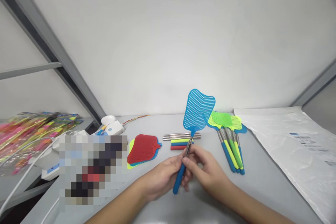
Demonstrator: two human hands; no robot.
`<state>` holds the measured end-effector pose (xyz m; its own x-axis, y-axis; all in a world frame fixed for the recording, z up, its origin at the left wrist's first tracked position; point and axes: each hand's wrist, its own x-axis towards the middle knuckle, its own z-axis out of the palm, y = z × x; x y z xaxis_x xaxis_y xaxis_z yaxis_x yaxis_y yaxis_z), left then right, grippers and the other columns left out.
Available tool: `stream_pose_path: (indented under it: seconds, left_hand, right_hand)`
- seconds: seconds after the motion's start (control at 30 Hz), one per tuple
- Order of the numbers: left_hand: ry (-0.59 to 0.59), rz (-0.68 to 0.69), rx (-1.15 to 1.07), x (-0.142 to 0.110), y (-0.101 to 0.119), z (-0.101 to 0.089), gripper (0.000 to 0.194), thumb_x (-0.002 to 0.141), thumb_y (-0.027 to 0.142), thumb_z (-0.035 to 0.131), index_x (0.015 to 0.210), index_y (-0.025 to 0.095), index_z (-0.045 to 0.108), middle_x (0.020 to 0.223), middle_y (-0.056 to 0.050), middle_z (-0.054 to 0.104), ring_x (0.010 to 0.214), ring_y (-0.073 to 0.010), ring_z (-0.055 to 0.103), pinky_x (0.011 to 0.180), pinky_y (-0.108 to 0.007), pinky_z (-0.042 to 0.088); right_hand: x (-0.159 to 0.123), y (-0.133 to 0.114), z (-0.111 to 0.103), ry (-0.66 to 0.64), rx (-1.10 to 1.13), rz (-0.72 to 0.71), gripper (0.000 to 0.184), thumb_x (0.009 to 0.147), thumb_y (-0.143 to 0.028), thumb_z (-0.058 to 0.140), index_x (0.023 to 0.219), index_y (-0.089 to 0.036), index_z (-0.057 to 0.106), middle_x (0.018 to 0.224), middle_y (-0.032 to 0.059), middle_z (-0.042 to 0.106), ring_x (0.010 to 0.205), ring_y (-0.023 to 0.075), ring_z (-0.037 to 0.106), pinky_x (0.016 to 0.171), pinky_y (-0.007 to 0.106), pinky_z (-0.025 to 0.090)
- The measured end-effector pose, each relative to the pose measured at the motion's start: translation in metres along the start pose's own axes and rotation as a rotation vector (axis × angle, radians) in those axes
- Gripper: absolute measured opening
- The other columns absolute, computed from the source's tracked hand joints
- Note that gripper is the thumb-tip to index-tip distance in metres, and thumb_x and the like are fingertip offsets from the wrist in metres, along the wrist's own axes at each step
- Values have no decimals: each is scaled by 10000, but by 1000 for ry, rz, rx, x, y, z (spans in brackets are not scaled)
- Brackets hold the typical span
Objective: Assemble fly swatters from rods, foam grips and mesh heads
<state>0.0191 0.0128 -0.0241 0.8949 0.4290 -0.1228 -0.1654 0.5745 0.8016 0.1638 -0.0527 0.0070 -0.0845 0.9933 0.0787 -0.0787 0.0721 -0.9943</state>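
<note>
"Blue was the fly swatter (199, 109), but where was it in the head view?"

"Between both hands, its mesh head above the fingers. The left hand (160, 181) was closed round it near the top of the grip, and the right hand (208, 171) pinched it there too, thumb across the front. The blue handle (179, 181) slanted down past them."

"What was hard to make out?"

"Fingers covered part of the grip. A pixelated patch (96, 169) hid whatever lay left of the stacked mesh heads (143, 148). Behind the right hand and the shaft, the coloured grips (178, 144) were partly hidden, just below the metal rods (174, 135). The colourful packets (39, 133) were blurry and cut off by the left edge, and the white plastic bag (283, 147) ran out of view on the right."

"Any writing?"

"Printed lines on the bag's label (304, 141), too small to read. I couldn't read a brand on the bundled swatters (232, 143) beside it, either."
</note>
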Motion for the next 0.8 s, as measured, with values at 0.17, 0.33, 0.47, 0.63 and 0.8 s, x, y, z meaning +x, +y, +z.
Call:
stream_pose_path:
  seconds: [0.17, 0.33, 0.47, 0.63, 0.8]
  left_hand:
    - [-115, -63, 153, -4, 4, 2, 543, 955, 546, 417, 1052, 65, 651, 945, -158, 630, 804, -196, 585, 752, -334, 428]
    - [-181, -101, 202, -8, 11, 5, 521, 962, 528, 411, 1101, 77, 633, 927, -153, 637, 812, -201, 579, 756, -330, 413]
    - [-193, -111, 231, -8, 12, 5, 490, 943, 527, 457, 1071, 89, 635, 906, -128, 620, 808, -194, 566, 753, -318, 403]
    - [-193, -102, 230, -8, 12, 4, 468, 962, 503, 422, 1062, 90, 617, 916, -129, 602, 819, -198, 554, 753, -328, 396]
    - [-203, -101, 251, -8, 13, 5, 448, 974, 481, 401, 1066, 93, 606, 910, -121, 590, 826, -195, 541, 763, -331, 387]
  right_hand:
    - [-2, -23, -28, 172, -246, -88, 241, 922, -427, 523, 840, -212, 595, 694, -4, 590, 632, 146, 569, 608, 271, 469]
    - [-25, -38, -88, 424, -420, 21, 359, 897, -534, 516, 814, -199, 615, 543, -32, 486, 513, 139, 463, 487, 261, 369]
    - [-39, -47, -133, 519, -589, 191, 410, 898, -567, 478, 723, -204, 553, 486, -47, 461, 455, 123, 441, 486, 257, 357]
    - [-28, -41, -168, 481, -843, 331, 406, 915, -528, 436, 677, -207, 507, 464, -51, 485, 403, 112, 458, 517, 263, 386]
    - [-15, -24, -184, 476, -898, 341, 362, 906, -480, 444, 706, -198, 554, 514, -33, 540, 391, 115, 477, 509, 271, 398]
